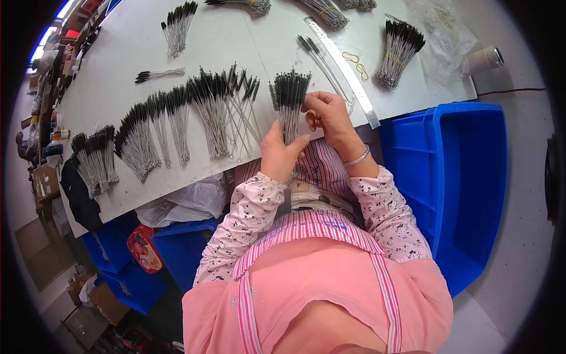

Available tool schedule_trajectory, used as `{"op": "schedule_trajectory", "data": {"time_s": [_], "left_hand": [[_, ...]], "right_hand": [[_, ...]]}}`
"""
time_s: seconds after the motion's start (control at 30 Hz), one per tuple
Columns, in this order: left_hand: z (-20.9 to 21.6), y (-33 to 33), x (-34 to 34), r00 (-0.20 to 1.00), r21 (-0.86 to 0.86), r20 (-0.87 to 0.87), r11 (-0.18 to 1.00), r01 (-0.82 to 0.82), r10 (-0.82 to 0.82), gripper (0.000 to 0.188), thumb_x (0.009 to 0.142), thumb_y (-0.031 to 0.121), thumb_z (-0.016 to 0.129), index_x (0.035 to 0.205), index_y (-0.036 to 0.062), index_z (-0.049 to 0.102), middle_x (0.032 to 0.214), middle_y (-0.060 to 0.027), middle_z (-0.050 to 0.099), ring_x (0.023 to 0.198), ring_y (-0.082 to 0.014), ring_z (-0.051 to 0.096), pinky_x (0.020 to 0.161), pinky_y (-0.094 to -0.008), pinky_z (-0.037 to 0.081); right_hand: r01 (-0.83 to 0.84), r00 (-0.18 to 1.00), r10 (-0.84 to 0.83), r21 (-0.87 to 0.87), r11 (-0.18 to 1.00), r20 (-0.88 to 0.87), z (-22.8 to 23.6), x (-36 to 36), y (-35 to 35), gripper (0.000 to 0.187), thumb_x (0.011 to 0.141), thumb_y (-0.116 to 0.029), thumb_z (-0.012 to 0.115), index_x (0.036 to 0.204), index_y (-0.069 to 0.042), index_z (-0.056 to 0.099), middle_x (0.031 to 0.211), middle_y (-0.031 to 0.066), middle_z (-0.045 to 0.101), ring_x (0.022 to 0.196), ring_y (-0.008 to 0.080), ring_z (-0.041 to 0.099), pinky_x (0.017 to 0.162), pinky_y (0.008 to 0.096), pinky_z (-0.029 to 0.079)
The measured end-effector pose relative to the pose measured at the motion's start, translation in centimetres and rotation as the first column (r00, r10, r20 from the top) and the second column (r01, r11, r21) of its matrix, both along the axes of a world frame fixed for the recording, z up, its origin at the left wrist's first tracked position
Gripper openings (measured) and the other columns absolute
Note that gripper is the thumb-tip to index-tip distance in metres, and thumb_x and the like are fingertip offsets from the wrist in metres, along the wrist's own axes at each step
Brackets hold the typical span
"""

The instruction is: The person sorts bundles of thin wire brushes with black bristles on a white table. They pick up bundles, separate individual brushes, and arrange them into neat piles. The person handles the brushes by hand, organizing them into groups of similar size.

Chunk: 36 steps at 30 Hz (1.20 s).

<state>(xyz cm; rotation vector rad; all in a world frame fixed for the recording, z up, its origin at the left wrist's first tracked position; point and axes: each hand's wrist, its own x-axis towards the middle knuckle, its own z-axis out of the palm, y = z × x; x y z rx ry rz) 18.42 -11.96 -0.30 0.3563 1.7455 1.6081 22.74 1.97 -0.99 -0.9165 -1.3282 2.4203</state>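
A bundle of thin wire-handled straw brushes [290,94] with black bristles stands upright at the table's near edge. My left hand [280,152] is closed around its wire handles. At the bundle's right side, my right hand [331,118] has its fingers curled, with the index finger and thumb by the bristles; whether a single brush is between them is hidden. Just left of the bundle, loose brushes [242,118] lie fanned out beside a thicker pile of brushes [209,112]. A few single brushes [324,66] lie to the right, beyond my right hand.
More brush piles [137,141] line the table's [236,50] near left side. A metal ruler [348,71], yellow ties [355,64], a tied brush bundle [398,56] and a plastic bag [442,38] lie right. A blue bin [471,177] stands beside me; white plastic [188,200] hangs left.
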Motion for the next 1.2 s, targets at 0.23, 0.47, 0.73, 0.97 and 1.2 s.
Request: {"op": "schedule_trajectory", "data": {"time_s": [0.23,0.47,0.73,0.97,1.2], "left_hand": [[0.8,-0.2,-0.6,0.848,0.157,0.524,0.988,-0.006,-0.078,0.029,0.082,0.011,0.064,0.104,0.0065,0.045,0.074,-0.0026,0.053,0.055,-0.0109,0.054,0.046,-0.0240,0.044],[-0.2,-1.0,-1.1,0.694,0.247,0.710,0.965,-0.083,-0.122,0.023,0.085,0.009,0.059,0.103,0.0100,0.044,0.075,-0.0051,0.054,0.052,-0.0141,0.051,0.042,-0.0254,0.041],[0.1,-1.3,-0.8,0.595,0.191,0.803,0.961,-0.202,-0.034,0.016,0.082,0.007,0.059,0.095,0.0024,0.051,0.086,-0.0081,0.057,0.070,-0.0193,0.060,0.055,-0.0290,0.051],[-1.7,-2.1,-0.3,0.435,0.248,0.897,0.906,-0.343,-0.081,0.020,0.080,-0.001,0.055,0.099,0.0000,0.051,0.098,-0.0157,0.058,0.086,-0.0251,0.061,0.074,-0.0323,0.055],[-1.0,-2.1,-0.3,0.580,0.194,0.813,0.961,-0.195,-0.046,0.025,0.080,0.000,0.056,0.104,0.0056,0.050,0.100,-0.0130,0.059,0.084,-0.0251,0.062,0.074,-0.0395,0.055]], "right_hand": [[0.258,0.965,-0.262,-0.117,0.959,-0.024,-0.3,-0.9,-0.2,0.009,0.081,-0.009,0.056,0.080,-0.001,0.055,0.069,0.0079,0.059,0.041,0.0097,0.047,0.036,0.0219,0.037],[0.505,0.861,-0.499,0.047,0.862,-0.098,-1.5,-3.1,1.8,0.012,0.083,-0.010,0.053,0.079,0.001,0.052,0.067,0.0085,0.058,0.038,0.0090,0.044,0.034,0.0218,0.035],[0.028,0.941,-0.335,0.975,0.220,0.049,-3.5,-6.1,7.7,0.015,0.081,-0.017,0.057,0.084,-0.002,0.060,0.073,0.0143,0.062,0.061,0.0279,0.060,0.056,0.0379,0.047],[-0.223,0.930,-0.322,0.968,-0.115,0.176,-3.8,-6.0,6.7,0.020,0.076,-0.023,0.065,0.084,-0.006,0.056,0.082,0.0116,0.060,0.070,0.0305,0.062,0.058,0.0396,0.050],[-0.298,0.855,-0.453,0.954,-0.031,0.253,-3.5,-6.6,7.5,0.027,0.074,-0.030,0.067,0.082,-0.005,0.058,0.083,0.0123,0.060,0.071,0.0318,0.062,0.059,0.0411,0.050]]}}
